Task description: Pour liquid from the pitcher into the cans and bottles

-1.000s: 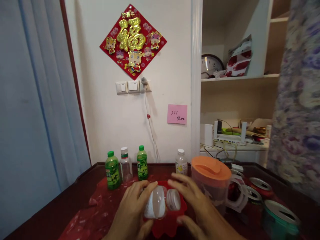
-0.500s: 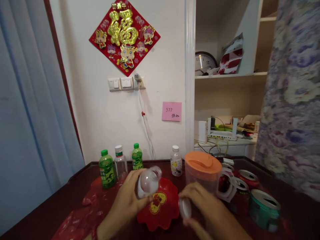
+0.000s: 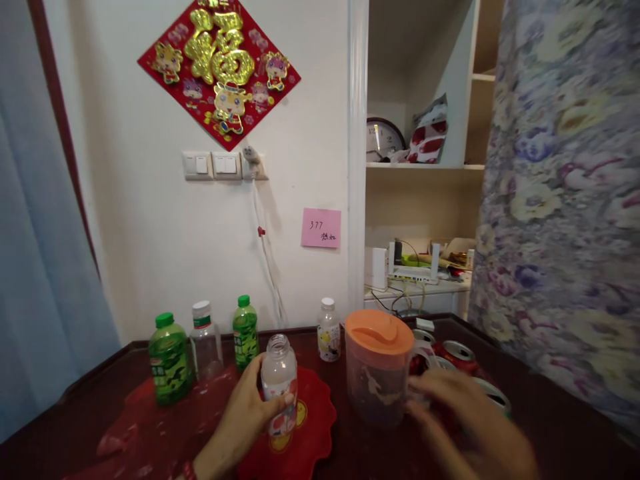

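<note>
My left hand (image 3: 250,407) is wrapped round a clear plastic bottle (image 3: 280,383) with a pink-and-white label. The bottle stands upright with its uncapped mouth facing up, over the red scalloped plate (image 3: 315,427). My right hand (image 3: 465,413) is at the handle side of a clear pitcher (image 3: 375,393) with an orange lid. It is smeared by motion; thumb and fingers look apart, with no cap visible between them. Whether the fingertips touch the pitcher's handle I cannot tell.
Two green-capped bottles (image 3: 170,363) and a clear white-capped bottle (image 3: 205,347) stand left. A smaller labelled bottle (image 3: 329,333) is near the wall. Several opened cans (image 3: 457,357) stand behind my right hand. Red plastic film (image 3: 135,427) lies on the dark table.
The bottle in my left hand has turned from tilted to upright. My right hand has moved to the pitcher's handle side; the white cap it held no longer shows. The view has shifted right.
</note>
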Motion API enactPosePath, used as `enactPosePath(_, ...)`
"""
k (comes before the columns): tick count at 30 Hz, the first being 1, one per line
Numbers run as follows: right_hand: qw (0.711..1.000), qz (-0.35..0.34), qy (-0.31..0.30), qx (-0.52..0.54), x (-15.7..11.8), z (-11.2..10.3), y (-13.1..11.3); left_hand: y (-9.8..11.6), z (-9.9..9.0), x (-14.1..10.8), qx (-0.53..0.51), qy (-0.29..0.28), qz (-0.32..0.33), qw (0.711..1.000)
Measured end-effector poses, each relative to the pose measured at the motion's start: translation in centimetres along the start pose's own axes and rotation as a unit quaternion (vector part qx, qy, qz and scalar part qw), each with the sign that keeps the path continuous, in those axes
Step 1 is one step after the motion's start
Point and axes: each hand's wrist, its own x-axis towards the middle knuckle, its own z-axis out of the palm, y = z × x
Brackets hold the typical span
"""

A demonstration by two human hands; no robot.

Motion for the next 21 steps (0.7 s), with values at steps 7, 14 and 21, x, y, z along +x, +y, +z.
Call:
enactPosePath(7, 0.95, 0.311, -0.004, 0.044, 1.5, -0.5, 6.4, -1.3, 0.5, -0.5, -0.019, 0.009, -0.018, 1.0)
enactPosePath(14, 0.874, 0.43, -0.025, 0.225, -1.3, 2.5, 5.9, -0.9, 0.6, -1.1, -0.019, 0.012, -0.018, 1.0)
enactPosePath(21, 0.84, 0.457, 0.042, 0.29, -1.5, 3.7, 4.4, -0.9, 0.8, -1.5, -0.053, 0.022, -0.007, 0.998)
